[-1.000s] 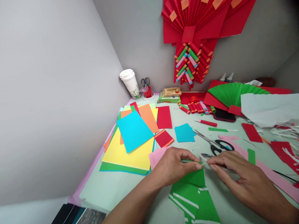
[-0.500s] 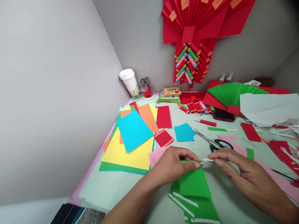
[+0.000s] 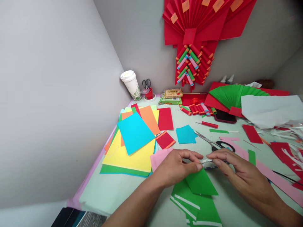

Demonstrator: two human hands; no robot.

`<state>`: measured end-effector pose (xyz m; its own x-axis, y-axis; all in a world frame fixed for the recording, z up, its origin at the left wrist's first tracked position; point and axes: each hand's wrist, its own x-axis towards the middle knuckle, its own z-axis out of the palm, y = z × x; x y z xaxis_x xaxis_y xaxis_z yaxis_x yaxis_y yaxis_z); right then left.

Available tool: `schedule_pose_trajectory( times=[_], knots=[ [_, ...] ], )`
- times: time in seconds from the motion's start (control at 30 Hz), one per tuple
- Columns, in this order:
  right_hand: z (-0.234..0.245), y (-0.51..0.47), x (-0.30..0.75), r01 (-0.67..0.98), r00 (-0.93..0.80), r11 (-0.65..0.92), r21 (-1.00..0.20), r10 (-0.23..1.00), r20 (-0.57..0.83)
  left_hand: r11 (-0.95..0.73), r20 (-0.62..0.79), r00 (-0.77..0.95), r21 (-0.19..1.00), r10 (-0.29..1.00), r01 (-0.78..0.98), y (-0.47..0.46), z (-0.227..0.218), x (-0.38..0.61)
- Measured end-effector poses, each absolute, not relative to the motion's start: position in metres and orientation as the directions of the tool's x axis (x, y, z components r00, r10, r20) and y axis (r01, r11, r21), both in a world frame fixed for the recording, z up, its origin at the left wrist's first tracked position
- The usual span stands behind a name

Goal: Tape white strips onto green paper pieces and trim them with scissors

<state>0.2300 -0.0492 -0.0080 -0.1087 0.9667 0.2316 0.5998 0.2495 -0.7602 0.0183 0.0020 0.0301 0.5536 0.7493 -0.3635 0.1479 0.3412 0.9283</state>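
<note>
On pale green craft table [image 3: 123, 189], a delicate pinch

Left hand [image 3: 176, 167] clamps a small green paper sheet [image 3: 201, 184] by its top corner, just above the tabletop; right hand [image 3: 236, 171] pinches a thin white strip [image 3: 207, 161] at that edge (black-handled scissors [image 3: 214, 144] lie just beyond).

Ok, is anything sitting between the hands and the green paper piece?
Nothing visible does. The left hand pinches the top corner of the green paper piece, and the right hand pinches a white strip at that same corner. The scissors lie just beyond the hands, not between them.
</note>
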Motion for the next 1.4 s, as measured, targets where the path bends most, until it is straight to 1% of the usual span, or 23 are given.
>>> schedule_pose_trajectory(
  times=[0.2,0.3,0.33,0.37,0.4,0.47,0.57,0.63,0.73,0.9,0.97,1.0,1.07,1.13,1.2,1.27,1.33,1.4],
  knots=[
    [-0.012,-0.052,0.225,0.582,-0.129,0.266,-0.768,0.963,0.236,0.452,-0.420,0.549,0.888,0.723,0.084,0.000,0.024,0.023],
    [-0.017,-0.047,0.239,0.640,-0.091,0.258,-0.724,0.961,0.262,0.459,-0.411,0.531,0.887,0.741,0.046,0.002,0.028,0.022],
    [-0.018,-0.044,0.246,0.675,-0.080,0.259,-0.691,0.957,0.280,0.456,-0.411,0.514,0.889,0.753,0.043,0.003,0.030,0.021],
    [-0.021,-0.040,0.253,0.719,-0.015,0.217,-0.660,0.955,0.298,0.448,-0.414,0.490,0.892,0.767,0.052,0.004,0.032,0.020],
    [-0.024,-0.036,0.260,0.772,0.017,0.169,-0.613,0.958,0.286,0.436,-0.414,0.464,0.898,0.783,0.066,0.006,0.033,0.019],
    [-0.032,-0.028,0.271,0.864,0.033,0.127,-0.487,0.951,0.307,0.404,-0.399,0.425,0.911,0.813,0.083,0.008,0.035,0.017],
    [-0.049,-0.021,0.278,0.938,-0.072,0.169,-0.302,0.949,0.306,0.377,-0.359,0.414,0.925,0.836,0.041,0.009,0.034,0.015],
    [-0.058,-0.021,0.279,0.959,-0.105,0.175,-0.222,0.950,0.295,0.379,-0.356,0.417,0.925,0.836,0.031,0.010,0.033,0.014],
    [-0.064,-0.023,0.278,0.970,-0.119,0.172,-0.171,0.952,0.281,0.376,-0.363,0.415,0.925,0.834,0.054,0.011,0.032,0.013],
    [-0.057,-0.029,0.271,0.979,-0.083,0.128,-0.159,0.961,0.264,0.364,-0.354,0.416,0.930,0.837,0.059,0.012,0.033,0.010],
    [-0.053,-0.030,0.269,0.979,-0.043,0.090,-0.181,0.967,0.252,0.365,-0.351,0.414,0.930,0.840,0.049,0.013,0.034,0.009],
    [-0.050,-0.030,0.269,0.975,-0.021,0.073,-0.211,0.971,0.239,0.369,-0.352,0.412,0.929,0.840,0.042,0.013,0.034,0.009],
    [-0.046,-0.028,0.270,0.945,0.041,0.028,-0.325,0.979,0.202,0.377,-0.355,0.409,0.926,0.841,0.028,0.014,0.034,0.009],
    [-0.041,-0.026,0.273,0.872,0.134,-0.052,-0.487,0.982,0.134,0.374,-0.347,0.409,0.927,0.844,0.016,0.015,0.034,0.008],
    [-0.036,-0.023,0.277,0.731,0.219,-0.136,-0.668,0.975,0.041,0.362,-0.336,0.406,0.932,0.850,0.013,0.016,0.033,0.007],
    [-0.031,-0.022,0.281,0.528,0.243,-0.190,-0.827,0.968,-0.068,0.354,-0.332,0.396,0.935,0.856,0.019,0.016,0.034,0.006],
    [-0.026,-0.024,0.282,0.314,0.180,-0.200,-0.928,0.972,-0.148,0.355,-0.337,0.384,0.934,0.859,0.025,0.017,0.035,0.005],
    [-0.021,-0.030,0.280,0.170,0.061,-0.200,-0.965,0.979,-0.192,0.359,-0.344,0.375,0.933,0.861,0.030,0.017,0.036,0.004]
  ],
)
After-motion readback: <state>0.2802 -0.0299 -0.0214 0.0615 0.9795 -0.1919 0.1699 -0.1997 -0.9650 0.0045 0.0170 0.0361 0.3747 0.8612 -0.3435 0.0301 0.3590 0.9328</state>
